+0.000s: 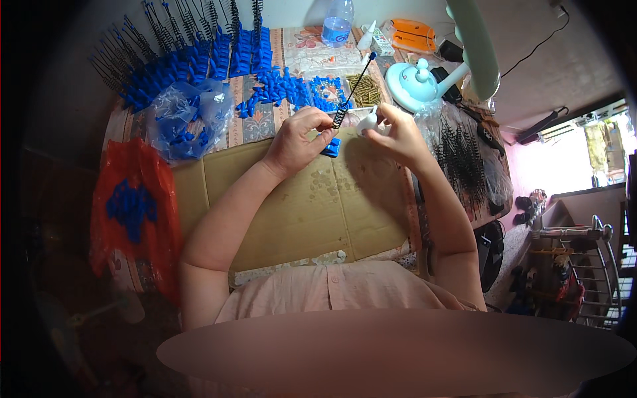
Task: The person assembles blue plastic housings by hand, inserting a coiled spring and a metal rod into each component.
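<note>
My left hand pinches a black coil spring between thumb and fingers. From the spring a thin dark stem slants up to the right and ends in a small blue tip. In my right hand is a small white squeeze bottle, close to the right of the spring but apart from it. Just below my left fingertips a blue plastic piece shows at the far edge of the cardboard sheet; my hand may hide part of it.
Rows of blue pieces with springs stand at the far left. Loose blue parts, brass-coloured pieces and a pale blue lamp lie beyond my hands. Black springs are heaped right; a red bag lies left.
</note>
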{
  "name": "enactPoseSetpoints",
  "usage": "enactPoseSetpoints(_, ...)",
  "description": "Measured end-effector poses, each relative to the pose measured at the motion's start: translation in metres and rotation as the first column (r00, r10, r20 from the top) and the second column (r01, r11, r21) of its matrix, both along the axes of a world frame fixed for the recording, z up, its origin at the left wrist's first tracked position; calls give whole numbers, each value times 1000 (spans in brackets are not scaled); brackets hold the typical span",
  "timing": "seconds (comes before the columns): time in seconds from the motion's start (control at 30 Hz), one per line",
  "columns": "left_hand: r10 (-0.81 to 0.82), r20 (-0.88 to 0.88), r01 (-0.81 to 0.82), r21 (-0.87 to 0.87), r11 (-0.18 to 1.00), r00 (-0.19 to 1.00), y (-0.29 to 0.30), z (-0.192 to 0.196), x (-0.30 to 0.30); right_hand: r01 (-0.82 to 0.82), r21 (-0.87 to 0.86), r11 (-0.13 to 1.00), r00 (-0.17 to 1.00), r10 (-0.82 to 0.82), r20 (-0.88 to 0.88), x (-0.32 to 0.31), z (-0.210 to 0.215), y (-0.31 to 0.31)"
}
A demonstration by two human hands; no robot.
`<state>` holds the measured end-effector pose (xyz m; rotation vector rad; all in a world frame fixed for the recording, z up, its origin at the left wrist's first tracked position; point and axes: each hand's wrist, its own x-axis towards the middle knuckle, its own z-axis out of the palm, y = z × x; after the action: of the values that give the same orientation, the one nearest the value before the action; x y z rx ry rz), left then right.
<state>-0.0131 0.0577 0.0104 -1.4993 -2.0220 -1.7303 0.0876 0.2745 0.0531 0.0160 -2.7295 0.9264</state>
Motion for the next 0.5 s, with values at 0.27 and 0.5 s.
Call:
enactPoseSetpoints(0.27,-3,-18,2,-24,1000,1000,-1,7,3,-216,-119,969,975,221,36,13,-5,-9)
enactPoseSetpoints(0.5,4,-17,-4,-18,1000,1000,-1,5,2,-250,-28,968,967,251,43,24,-3,-6)
